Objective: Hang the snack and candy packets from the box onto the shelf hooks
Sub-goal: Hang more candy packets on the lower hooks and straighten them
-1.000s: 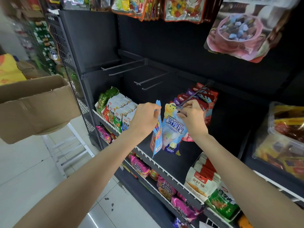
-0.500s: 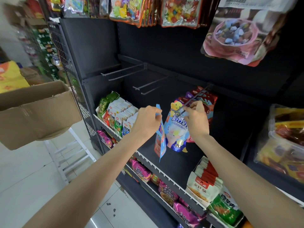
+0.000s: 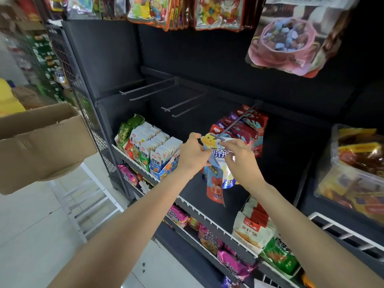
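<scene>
A light blue candy packet (image 3: 215, 142) with a yellow cartoon top sits at the tip of a shelf hook (image 3: 234, 123). My right hand (image 3: 242, 157) pinches its upper right part and my left hand (image 3: 194, 154) grips its left edge. A second packet (image 3: 215, 183), blue with a red lower part, hangs edge-on below my left hand, which also holds it. Several red and purple packets (image 3: 247, 129) hang further back on the same hook. The cardboard box (image 3: 39, 146) stands open at the left on a white stool (image 3: 87, 202).
Two empty double hooks (image 3: 149, 90) (image 3: 182, 106) stick out to the left of the loaded one. Candy bags (image 3: 288, 42) hang above. Snack trays (image 3: 149, 146) line the wire-edged shelf below, more packets (image 3: 253, 229) lower right. A bin of packets (image 3: 357, 169) is at the right.
My left hand moved right to the hook and now holds the light blue packet together with my right hand. The second packet came along and hangs lower under my hands.
</scene>
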{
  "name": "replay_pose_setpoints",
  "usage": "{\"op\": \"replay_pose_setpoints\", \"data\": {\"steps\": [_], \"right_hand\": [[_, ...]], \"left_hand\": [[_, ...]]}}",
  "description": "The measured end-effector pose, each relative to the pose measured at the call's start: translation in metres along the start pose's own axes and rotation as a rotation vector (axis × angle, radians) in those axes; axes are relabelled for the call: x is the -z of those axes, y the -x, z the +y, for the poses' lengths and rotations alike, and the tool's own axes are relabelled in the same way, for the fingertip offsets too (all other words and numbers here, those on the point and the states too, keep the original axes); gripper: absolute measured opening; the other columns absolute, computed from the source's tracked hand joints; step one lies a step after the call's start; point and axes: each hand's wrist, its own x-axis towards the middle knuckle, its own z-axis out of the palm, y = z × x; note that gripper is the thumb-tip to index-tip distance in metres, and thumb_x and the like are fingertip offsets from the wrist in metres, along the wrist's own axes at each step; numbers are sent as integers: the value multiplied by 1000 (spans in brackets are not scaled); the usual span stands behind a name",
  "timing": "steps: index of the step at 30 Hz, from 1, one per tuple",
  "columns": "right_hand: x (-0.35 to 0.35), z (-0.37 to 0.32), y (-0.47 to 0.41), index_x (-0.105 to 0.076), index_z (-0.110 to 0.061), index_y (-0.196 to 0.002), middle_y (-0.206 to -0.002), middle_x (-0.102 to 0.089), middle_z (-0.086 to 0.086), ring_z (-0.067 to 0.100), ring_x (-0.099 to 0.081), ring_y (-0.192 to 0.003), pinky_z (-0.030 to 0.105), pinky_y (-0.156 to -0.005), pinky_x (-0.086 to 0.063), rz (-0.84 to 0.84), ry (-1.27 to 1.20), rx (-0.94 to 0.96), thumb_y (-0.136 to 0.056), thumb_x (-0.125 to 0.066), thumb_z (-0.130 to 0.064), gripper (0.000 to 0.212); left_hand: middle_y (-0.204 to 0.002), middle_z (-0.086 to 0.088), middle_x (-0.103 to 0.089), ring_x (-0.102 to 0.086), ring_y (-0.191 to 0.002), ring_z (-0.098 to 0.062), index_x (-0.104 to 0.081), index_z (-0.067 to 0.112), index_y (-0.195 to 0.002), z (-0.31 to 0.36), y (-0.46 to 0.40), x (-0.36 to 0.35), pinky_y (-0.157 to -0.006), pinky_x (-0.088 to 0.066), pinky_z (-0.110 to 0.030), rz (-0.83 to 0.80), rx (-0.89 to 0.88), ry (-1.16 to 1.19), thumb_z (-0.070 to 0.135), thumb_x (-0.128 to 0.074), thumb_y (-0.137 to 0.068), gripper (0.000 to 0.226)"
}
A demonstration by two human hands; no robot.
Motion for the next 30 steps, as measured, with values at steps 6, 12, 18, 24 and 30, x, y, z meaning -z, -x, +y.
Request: {"op": "replay_pose_setpoints", "data": {"steps": [6,12,18,24,30], "right_hand": [[15,-10,8,-50,-20,-136,-127,-56,-8,5,-53,-116,19,-92,-46,-444,-377,-87,-84,-55,2,57],[10,-9,2,-70,-7,-86,-83,-60,-7,5,-51,-75,2,-60,-38,35,-138,-127,-94,-51,-2,21],[-2,-5,-5,-59,10,-82,-76,-60,28,24,-49,-57,28,-51,-41,105,-304,-367,-92,-52,-4,19],[-13,-5,-10,-55,16,-88,-90,-57,35,40,-50,-65,39,-56,-48,151,-287,-388,-92,-49,-6,23],[-5,-5,-12,-59,-1,-115,-101,-62,8,15,-57,-85,9,-65,-38,125,-76,-269,-95,-48,-2,23]], "left_hand": [[-107,-17,-57,-63,-96,-24,-41,7,-126,0,-6,-8,-61,-57,-23,28,67,137,-1,-63,-85,47],[-117,-14,-63,-67,-98,-20,-28,8,-140,-13,-5,-15,-79,-53,-22,-46,-53,115,12,-50,-96,49],[-154,-8,-16,-22,-140,-20,-22,14,-148,-38,5,-10,-104,-27,-19,-99,-402,-539,13,-52,-94,61],[-159,-4,7,-22,-141,-24,-11,18,-151,-41,3,-9,-102,-39,-32,-186,-387,-678,16,-51,-95,69],[-158,-3,12,-39,-131,-25,-8,18,-151,-39,-8,-13,-86,-50,-37,-229,-378,-774,17,-52,-94,73]]}}
